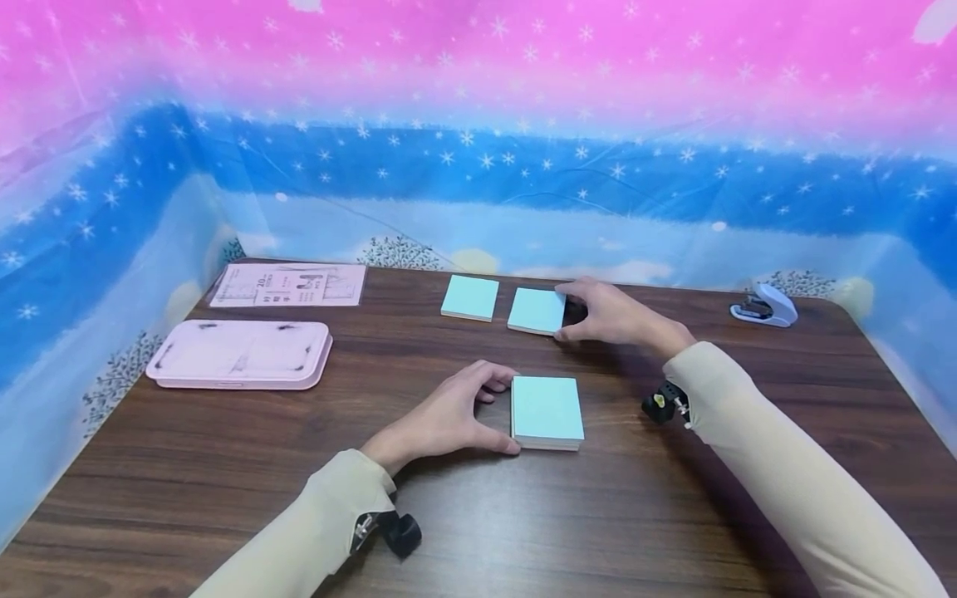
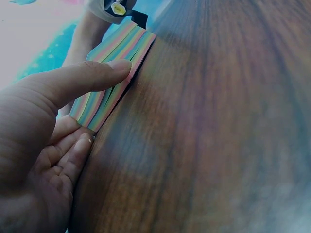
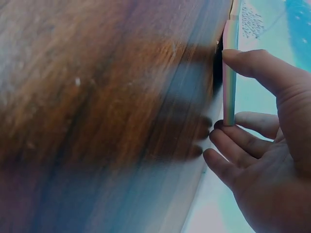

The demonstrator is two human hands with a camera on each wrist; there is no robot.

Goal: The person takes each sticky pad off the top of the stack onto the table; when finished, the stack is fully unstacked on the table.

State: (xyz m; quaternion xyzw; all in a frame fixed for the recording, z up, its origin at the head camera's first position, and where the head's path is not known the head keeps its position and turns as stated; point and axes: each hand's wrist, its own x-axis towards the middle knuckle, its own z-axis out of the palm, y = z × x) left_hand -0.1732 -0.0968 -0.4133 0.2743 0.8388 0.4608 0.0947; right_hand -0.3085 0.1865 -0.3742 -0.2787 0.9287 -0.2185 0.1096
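1. Left hand (image 1: 449, 415) clamps the near pad (image 1: 547, 411) by its left edge: thumb on one corner, fingers on the other. The pad lies flat on the worktop (image 1: 224, 465), close to the front. The left wrist view shows the thumb (image 2: 92, 77) on the pad's rainbow-striped side (image 2: 109, 82).
2. Right hand (image 1: 609, 314) pinches the right-hand far pad (image 1: 537, 311) at its right edge, thumb and fingers curled round it. The right wrist view shows the pad edge (image 3: 229, 73) between thumb and fingers. Pad seems flat on the worktop; can't tell if it's lifted.
3. Third pad (image 1: 470, 296) sits just left of that one, untouched.
4. Judgement: both hands are at the grasp stage. Next move likely calls for a firm edge pinch so the sheets don't fan, and a clean lift or slide.
5. Containers: pink lidded case (image 1: 241, 354) at left, closed, contents not visible. Pink printed sheet (image 1: 290, 285) lies behind it.
6. Small stapler (image 1: 764, 306) at far right, well apart.
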